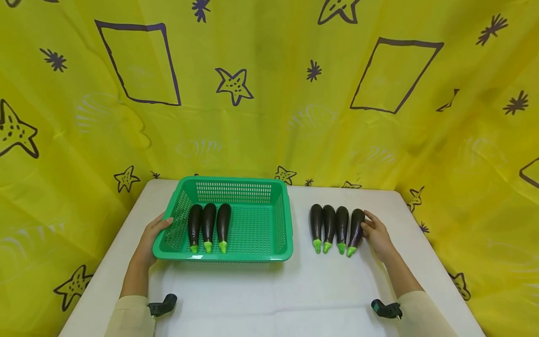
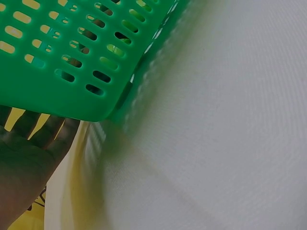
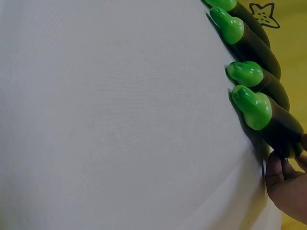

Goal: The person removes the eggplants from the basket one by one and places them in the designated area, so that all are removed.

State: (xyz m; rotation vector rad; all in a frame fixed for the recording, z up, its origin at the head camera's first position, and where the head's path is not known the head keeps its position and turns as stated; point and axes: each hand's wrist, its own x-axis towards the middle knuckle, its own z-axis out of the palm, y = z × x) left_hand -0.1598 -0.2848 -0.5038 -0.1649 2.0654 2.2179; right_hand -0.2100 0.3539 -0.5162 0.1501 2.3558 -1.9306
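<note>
- Yellow curtain (image 1: pixel 269 126) behind and at both sides, printed with dark stars, bursts and crooked four-sided outlines, plus faint pale fish.
- White table (image 1: pixel 328 295) in front of me, some creases near my side.
- Green basket (image 1: pixel 252 229) sits left of centre on it, slotted walls, mesh floor.
- Inside basket: three eggplants (image 1: pixel 208 222), side by side in the left half, green ends toward me. Left two close together, third just beside.
- Right of basket, on table: row of four eggplants (image 1: pixel 329 222), green ends toward me too.
- Rightmost of these, the end eggplant (image 1: pixel 357 228), slants, its green end angled slightly left.
- My left hand (image 1: pixel 150 235) grips the basket's left rim; in the left wrist view the fingertips are hidden behind the green plastic.
- My right hand (image 1: pixel 377 238) holds the end eggplant by its dark rounded end, thumb and fingers curled on it. Can't tell if it's lifted at all.
- Beige sleeves (image 1: pixel 131 316) on both my arms, small black device (image 1: pixel 163 305) at each wrist.
</note>
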